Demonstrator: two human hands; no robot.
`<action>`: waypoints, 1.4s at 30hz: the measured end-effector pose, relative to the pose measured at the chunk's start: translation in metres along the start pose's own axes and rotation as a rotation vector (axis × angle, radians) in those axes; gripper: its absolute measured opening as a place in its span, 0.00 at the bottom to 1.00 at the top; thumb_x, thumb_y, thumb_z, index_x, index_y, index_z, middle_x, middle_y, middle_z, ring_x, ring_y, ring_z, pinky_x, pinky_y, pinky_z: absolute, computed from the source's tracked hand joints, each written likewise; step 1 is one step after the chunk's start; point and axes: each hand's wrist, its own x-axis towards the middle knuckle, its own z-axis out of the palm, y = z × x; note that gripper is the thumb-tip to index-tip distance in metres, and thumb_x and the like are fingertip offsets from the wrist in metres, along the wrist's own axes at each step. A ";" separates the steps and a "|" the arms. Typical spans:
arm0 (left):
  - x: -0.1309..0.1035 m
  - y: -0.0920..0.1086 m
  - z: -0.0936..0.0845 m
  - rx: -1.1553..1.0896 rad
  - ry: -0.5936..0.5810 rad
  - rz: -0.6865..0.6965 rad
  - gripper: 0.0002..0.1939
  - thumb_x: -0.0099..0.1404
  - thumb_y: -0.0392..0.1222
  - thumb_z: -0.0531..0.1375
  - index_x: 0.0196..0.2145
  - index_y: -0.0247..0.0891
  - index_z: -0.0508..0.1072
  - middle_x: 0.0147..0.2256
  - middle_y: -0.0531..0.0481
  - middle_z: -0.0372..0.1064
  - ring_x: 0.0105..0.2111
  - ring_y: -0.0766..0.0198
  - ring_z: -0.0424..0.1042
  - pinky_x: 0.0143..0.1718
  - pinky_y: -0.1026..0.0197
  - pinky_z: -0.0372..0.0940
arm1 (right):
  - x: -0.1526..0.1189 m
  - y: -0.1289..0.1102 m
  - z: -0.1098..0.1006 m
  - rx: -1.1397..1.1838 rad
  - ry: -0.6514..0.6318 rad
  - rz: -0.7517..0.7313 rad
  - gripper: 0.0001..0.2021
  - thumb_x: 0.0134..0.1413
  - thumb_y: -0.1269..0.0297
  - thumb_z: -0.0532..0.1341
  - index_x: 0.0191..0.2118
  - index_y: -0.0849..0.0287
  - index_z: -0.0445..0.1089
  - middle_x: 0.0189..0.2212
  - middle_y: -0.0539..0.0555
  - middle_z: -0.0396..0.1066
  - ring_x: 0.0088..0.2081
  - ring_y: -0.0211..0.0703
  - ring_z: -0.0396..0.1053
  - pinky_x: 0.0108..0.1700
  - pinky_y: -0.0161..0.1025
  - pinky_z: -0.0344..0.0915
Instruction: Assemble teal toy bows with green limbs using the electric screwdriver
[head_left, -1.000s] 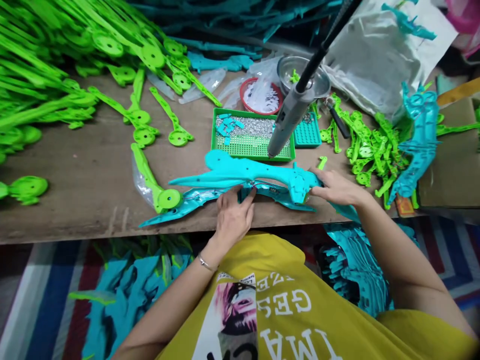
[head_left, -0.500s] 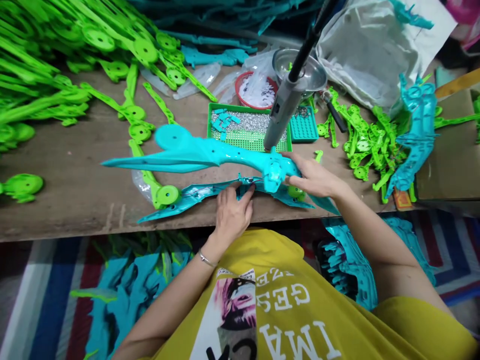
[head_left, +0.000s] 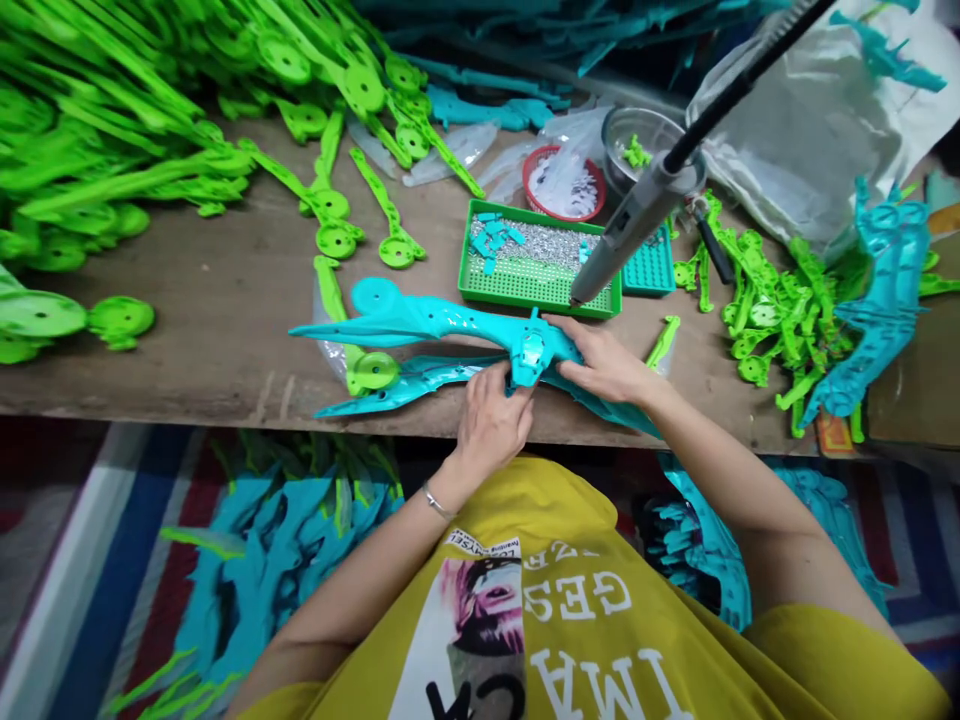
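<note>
A long blue plastic shell (head_left: pixel 450 322) lies across the space over the table's front, with a flat disc at its left end. My right hand (head_left: pixel 604 362) has its fingers wrapped round the right part of this shell. Below it, nearer the table edge, a second blue shell (head_left: pixel 405 385) rests on the wood. My left hand (head_left: pixel 491 415) is on the middle of that lower shell, fingers bent and partly hidden under the upper one. The grey tip of a hanging screwdriver (head_left: pixel 619 240) points down just behind the upper shell.
Green tray (head_left: pixel 540 290) of screws behind the shells, beside a blue tray (head_left: pixel 649 262). A red basket (head_left: pixel 564 205) and metal bowl (head_left: pixel 641 135) stand farther back. Green parts (head_left: pixel 112 130) are heaped left, others (head_left: pixel 772 300) right. Blue parts (head_left: pixel 277 560) hang below the table edge.
The upper shell has come down closer over the lower one, held by my right hand. The whole view has shifted, so table items appear farther right. My left hand stays on the lower shell.
</note>
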 end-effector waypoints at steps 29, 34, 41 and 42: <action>-0.015 0.019 0.003 0.051 0.045 -0.200 0.19 0.74 0.53 0.54 0.53 0.44 0.78 0.62 0.39 0.62 0.65 0.43 0.57 0.70 0.37 0.48 | 0.004 0.021 0.028 -0.093 -0.206 -0.114 0.25 0.68 0.49 0.52 0.65 0.53 0.57 0.46 0.58 0.64 0.51 0.55 0.69 0.56 0.53 0.68; -0.019 0.025 0.010 0.076 0.089 -0.278 0.20 0.73 0.54 0.55 0.57 0.49 0.76 0.62 0.40 0.61 0.67 0.40 0.53 0.69 0.31 0.48 | 0.004 0.020 0.028 -0.109 -0.212 -0.133 0.26 0.69 0.49 0.50 0.67 0.53 0.55 0.46 0.58 0.63 0.52 0.54 0.69 0.57 0.52 0.68; -0.043 0.002 0.006 0.021 0.143 -0.024 0.18 0.73 0.45 0.56 0.57 0.42 0.74 0.60 0.34 0.62 0.67 0.40 0.56 0.66 0.35 0.58 | 0.002 0.021 0.031 -0.160 -0.213 -0.197 0.26 0.70 0.49 0.50 0.68 0.51 0.54 0.49 0.59 0.63 0.54 0.54 0.68 0.58 0.52 0.68; -0.052 -0.004 0.004 0.014 0.189 0.043 0.18 0.73 0.40 0.55 0.58 0.40 0.72 0.61 0.33 0.61 0.67 0.42 0.57 0.64 0.37 0.61 | 0.002 0.021 0.031 -0.171 -0.211 -0.202 0.26 0.70 0.49 0.50 0.68 0.51 0.53 0.50 0.59 0.63 0.54 0.54 0.68 0.58 0.52 0.68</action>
